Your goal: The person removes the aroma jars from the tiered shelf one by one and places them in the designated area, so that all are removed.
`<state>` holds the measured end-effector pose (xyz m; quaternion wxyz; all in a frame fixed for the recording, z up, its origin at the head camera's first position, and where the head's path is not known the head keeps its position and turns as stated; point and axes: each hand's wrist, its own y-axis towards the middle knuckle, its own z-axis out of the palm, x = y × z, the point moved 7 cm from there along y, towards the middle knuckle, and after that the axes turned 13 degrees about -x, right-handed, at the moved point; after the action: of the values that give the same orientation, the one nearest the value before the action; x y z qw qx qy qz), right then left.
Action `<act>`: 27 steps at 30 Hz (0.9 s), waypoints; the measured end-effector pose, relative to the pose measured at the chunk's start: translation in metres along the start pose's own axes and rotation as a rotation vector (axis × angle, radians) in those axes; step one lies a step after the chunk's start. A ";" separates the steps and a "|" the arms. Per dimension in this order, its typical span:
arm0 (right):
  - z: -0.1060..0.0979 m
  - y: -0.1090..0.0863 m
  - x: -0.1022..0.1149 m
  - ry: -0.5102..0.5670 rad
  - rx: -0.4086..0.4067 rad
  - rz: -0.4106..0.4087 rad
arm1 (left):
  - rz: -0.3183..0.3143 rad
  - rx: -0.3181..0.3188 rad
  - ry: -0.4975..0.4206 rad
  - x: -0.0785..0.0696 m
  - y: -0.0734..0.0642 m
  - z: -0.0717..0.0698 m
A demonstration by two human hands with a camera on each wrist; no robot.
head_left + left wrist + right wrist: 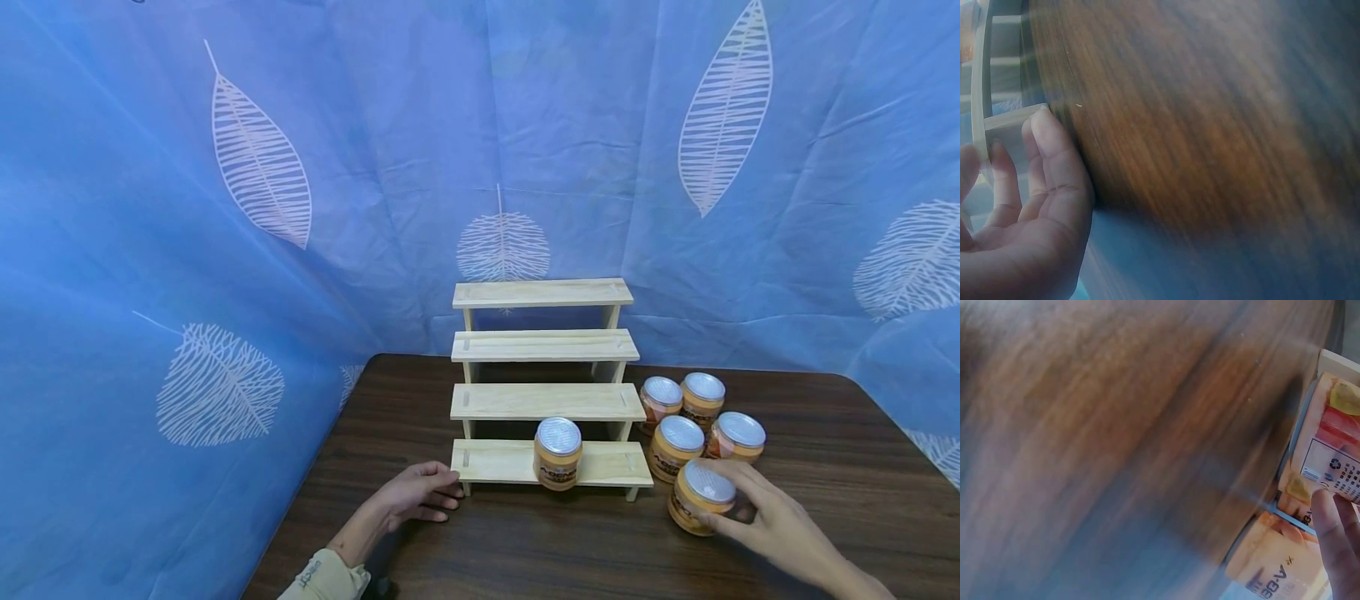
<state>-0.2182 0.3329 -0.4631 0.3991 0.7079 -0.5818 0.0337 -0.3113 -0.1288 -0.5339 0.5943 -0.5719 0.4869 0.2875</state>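
A stepped wooden display rack stands on the table, its four boards rising toward the back. At the left end of its lowest board, my left hand holds the corner, thumb at the front and fingers bent round the end; the left wrist view shows these fingers against the wood. My right hand grips an orange jar with a silver lid, thumb at the near side and fingers across the far side. Another such jar stands upright on the lowest board, right of its middle.
Several more orange jars stand close together right of the rack, just beyond the held one. All rest on a dark brown wooden table. A blue cloth with white leaf prints hangs behind and at the sides.
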 end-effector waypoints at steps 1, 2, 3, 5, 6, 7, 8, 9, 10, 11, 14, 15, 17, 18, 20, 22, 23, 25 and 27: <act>0.001 -0.001 0.000 -0.003 -0.006 -0.005 | 0.000 0.000 -0.001 0.000 0.000 0.000; 0.002 -0.001 0.001 -0.004 -0.009 -0.008 | 0.000 0.001 0.000 0.000 0.000 0.000; 0.004 -0.002 0.001 -0.003 -0.009 -0.010 | 0.000 0.001 0.000 0.000 -0.001 0.000; 0.006 -0.003 0.002 0.001 -0.010 -0.012 | 0.001 0.001 0.000 0.000 -0.001 0.000; 0.007 -0.003 0.002 0.005 -0.010 -0.012 | 0.001 0.001 0.001 0.000 -0.001 0.000; 0.008 -0.004 0.002 0.008 -0.007 -0.011 | 0.001 0.000 0.000 0.000 -0.001 0.000; 0.009 -0.004 0.002 0.010 -0.004 -0.010 | 0.000 0.000 0.000 0.000 -0.001 0.000; 0.010 -0.004 0.002 0.011 -0.003 -0.010 | -0.001 -0.001 0.000 0.000 -0.001 0.000; 0.010 -0.004 0.001 0.010 -0.004 -0.008 | -0.002 -0.002 0.000 0.000 -0.001 0.000; 0.011 -0.004 0.002 0.013 -0.004 -0.008 | -0.002 -0.002 0.000 0.000 -0.001 0.000; 0.011 -0.003 0.002 0.009 -0.009 -0.012 | -0.003 -0.008 0.001 0.000 -0.001 0.000; 0.011 -0.003 0.002 0.008 -0.013 -0.015 | -0.002 -0.009 0.002 0.000 -0.001 0.000; 0.011 -0.003 0.003 0.007 -0.020 -0.021 | 0.001 -0.011 0.001 -0.001 -0.001 0.000; 0.011 -0.003 0.004 0.005 -0.024 -0.025 | 0.004 -0.012 0.002 -0.001 -0.001 0.000; 0.011 -0.003 0.004 0.001 -0.032 -0.033 | 0.007 -0.011 0.002 -0.001 -0.001 -0.001; 0.011 -0.003 0.005 -0.005 -0.035 -0.035 | 0.010 -0.010 0.002 -0.001 -0.001 -0.001; 0.011 -0.003 0.005 -0.011 -0.032 -0.032 | 0.011 -0.009 0.002 -0.001 -0.001 -0.001; 0.012 -0.002 0.004 -0.039 -0.016 -0.017 | 0.010 -0.009 0.002 0.000 -0.001 -0.001; 0.011 -0.001 0.004 -0.067 0.006 0.000 | 0.006 -0.009 0.001 0.000 0.000 -0.001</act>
<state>-0.2206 0.3233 -0.4690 0.3771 0.7099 -0.5947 0.0117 -0.3111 -0.1294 -0.5335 0.5905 -0.5733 0.4876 0.2913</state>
